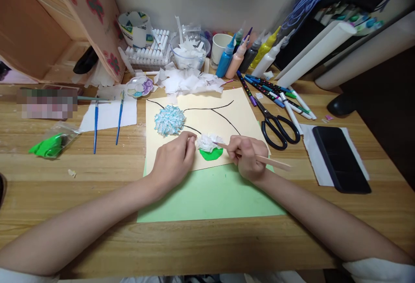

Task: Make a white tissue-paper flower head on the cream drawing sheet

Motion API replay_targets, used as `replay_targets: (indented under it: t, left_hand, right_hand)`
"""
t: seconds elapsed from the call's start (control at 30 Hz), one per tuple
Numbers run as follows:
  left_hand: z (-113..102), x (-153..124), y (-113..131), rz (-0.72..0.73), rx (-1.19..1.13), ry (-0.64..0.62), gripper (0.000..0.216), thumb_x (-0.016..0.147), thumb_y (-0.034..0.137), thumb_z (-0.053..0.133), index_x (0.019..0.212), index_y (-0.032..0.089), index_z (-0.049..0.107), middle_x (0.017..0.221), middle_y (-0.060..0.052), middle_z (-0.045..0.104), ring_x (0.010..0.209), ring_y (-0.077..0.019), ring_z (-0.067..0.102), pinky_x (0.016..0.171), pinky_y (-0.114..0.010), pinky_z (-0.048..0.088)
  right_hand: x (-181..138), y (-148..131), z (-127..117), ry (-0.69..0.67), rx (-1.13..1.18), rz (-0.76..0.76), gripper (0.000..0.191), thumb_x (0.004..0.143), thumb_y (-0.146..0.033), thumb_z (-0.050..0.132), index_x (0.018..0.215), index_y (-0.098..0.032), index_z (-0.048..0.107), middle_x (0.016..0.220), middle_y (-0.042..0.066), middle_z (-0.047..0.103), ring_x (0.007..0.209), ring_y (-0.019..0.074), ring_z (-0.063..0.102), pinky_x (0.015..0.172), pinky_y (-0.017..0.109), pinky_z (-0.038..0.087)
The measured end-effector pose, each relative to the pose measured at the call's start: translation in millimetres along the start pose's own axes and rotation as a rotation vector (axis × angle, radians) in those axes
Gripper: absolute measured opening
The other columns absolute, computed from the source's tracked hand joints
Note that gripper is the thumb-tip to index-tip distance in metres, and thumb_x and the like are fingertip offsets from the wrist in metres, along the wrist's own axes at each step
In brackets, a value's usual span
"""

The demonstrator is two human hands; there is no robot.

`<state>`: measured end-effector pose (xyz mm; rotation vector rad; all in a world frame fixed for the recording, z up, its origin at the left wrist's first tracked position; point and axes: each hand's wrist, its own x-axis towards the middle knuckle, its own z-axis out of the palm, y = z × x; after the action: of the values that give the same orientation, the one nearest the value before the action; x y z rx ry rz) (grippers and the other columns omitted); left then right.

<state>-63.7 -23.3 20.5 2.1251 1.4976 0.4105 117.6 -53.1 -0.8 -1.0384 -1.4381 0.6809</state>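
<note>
My right hand is closed around a thin wooden stick. The stick's tip touches a tuft of white paper bits, which sits on a patch of green clay. Beside the tuft on its left, my left hand rests on the cream paper with its fingers curled and pressed together; anything between the fingertips is hidden. A round blue-and-white paper flower is stuck on the same sheet, near drawn black branch lines. Beneath lies a green sheet.
Black-handled scissors and several pens lie to the right, with a phone beyond. White paper scraps, a plastic cup of strips and paint bottles stand behind. Two brushes and bagged green clay are left.
</note>
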Motion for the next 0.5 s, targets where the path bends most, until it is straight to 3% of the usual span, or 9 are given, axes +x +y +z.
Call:
replay_targets:
  t: [0.1,0.23,0.4,0.5]
  left_hand:
    - [0,1,0,0.009,0.032,-0.027,0.03,0.093,0.034,0.032,0.104,0.023,0.058,0.072,-0.001,0.066,0.066,-0.0188,0.06,0.058,-0.027,0.034]
    - [0,1,0,0.017,0.009,-0.045,0.029,0.093,0.035,0.032,0.103,0.024,0.057,0.065,0.001,0.062,0.061,-0.0174,0.058,0.057,-0.026,0.033]
    - [-1,-2,1,0.02,-0.043,-0.011,0.028,0.093,0.034,0.033,0.115,0.022,0.046,0.064,0.004,0.056,0.055,-0.0146,0.053,0.054,-0.024,0.034]
    - [-12,3,2,0.065,-0.034,0.092,0.026,0.092,0.032,0.035,0.112,0.022,0.048,0.067,0.003,0.054,0.054,-0.0123,0.05,0.054,-0.023,0.035]
  right_hand:
    - [6,3,-4,0.162,0.131,0.225,0.056,0.093,-0.047,0.034,0.046,-0.019,0.046,0.037,-0.003,0.036,0.033,0.0081,0.031,0.035,0.025,0.019]
    - [22,11,-9,0.213,0.293,0.491,0.06,0.09,-0.056,0.032,0.045,-0.019,0.043,0.033,-0.005,0.028,0.029,0.0066,0.024,0.033,0.024,0.013]
    - [32,16,-12,0.241,0.44,0.556,0.052,0.088,-0.054,0.038,0.051,-0.018,0.045,0.036,-0.006,0.03,0.032,0.0053,0.025,0.038,0.023,0.016]
    - [30,17,-11,0.273,0.494,0.581,0.045,0.088,-0.053,0.04,0.059,-0.019,0.046,0.038,-0.007,0.033,0.035,0.0062,0.027,0.041,0.022,0.021]
